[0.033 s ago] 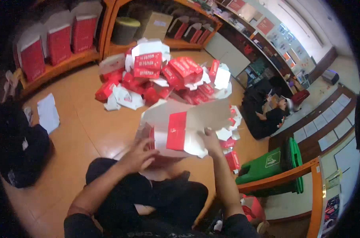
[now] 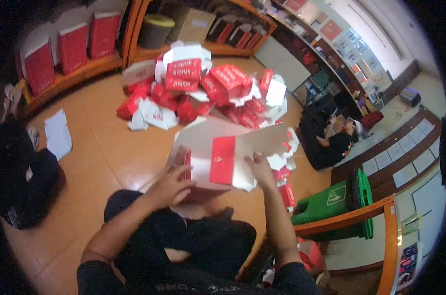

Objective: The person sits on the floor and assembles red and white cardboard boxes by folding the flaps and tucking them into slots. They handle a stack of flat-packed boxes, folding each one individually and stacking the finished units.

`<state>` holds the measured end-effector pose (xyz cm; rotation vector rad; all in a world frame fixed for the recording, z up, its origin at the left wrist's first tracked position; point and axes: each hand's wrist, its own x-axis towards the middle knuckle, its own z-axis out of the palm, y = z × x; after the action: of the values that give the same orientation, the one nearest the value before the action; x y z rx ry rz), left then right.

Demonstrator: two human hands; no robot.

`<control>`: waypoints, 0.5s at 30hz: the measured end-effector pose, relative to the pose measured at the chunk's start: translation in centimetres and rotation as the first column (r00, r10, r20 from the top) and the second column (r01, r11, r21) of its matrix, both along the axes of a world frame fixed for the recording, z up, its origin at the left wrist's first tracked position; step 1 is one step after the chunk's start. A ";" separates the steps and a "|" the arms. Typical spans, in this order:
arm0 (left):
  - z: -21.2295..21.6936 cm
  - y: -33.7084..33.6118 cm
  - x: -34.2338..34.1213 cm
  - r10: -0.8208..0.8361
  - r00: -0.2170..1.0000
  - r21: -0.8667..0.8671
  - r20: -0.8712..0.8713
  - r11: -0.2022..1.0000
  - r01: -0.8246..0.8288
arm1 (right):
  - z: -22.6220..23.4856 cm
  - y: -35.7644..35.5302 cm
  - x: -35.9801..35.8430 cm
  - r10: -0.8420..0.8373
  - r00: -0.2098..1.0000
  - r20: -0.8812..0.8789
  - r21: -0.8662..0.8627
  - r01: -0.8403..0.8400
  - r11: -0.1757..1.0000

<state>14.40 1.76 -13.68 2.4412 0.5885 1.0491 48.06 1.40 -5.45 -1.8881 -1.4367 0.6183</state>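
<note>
A partly folded cardboard box, white inside with a red panel standing within it, is tilted over my lap with its flaps spread. Along its left side lies my left hand, fingers bent over the edge of the wall. My right hand is closed on the right side, where a broad pale flap sticks up and outward. My right fingertips are partly hidden behind the card. The box's underside cannot be seen.
Beyond the box, red and white folded boxes lie heaped on the floor. White card lies at left near a black bag. Orange shelves hold red boxes. A green bin stands right; another person sits farther back.
The box and both hands have shifted only slightly. My left fingers lie a little closer along the box's left wall, and the red panel sits a touch farther right.
</note>
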 end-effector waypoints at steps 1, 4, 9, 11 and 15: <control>-0.1 0.5 0.2 -0.001 1.000 0.067 -0.005 0.998 0.001 | -0.9 0.2 1.1 0.026 0.999 0.044 0.029 -0.027 0.999; 0.5 2.3 0.8 -0.162 0.982 0.054 -0.093 0.984 0.168 | -1.8 1.3 2.7 0.150 0.977 0.151 -0.119 -0.133 0.984; 1.0 3.5 0.4 -0.204 0.973 -0.048 -0.106 0.979 0.200 | -2.2 2.1 0.2 0.093 0.898 0.431 -0.091 -0.059 0.994; 0.2 3.7 0.6 -0.154 0.988 0.001 -0.009 0.988 0.154 | -3.2 2.3 0.0 0.062 0.838 0.543 -0.063 -0.033 0.997; 0.1 4.1 0.6 -0.213 0.976 -0.118 0.043 0.969 0.217 | -4.6 1.8 0.3 0.069 0.837 0.543 -0.005 -0.079 0.997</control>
<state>15.02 5.87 -13.62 2.3178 0.3566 0.9312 48.39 3.23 -10.05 -2.1010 -1.8636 0.0870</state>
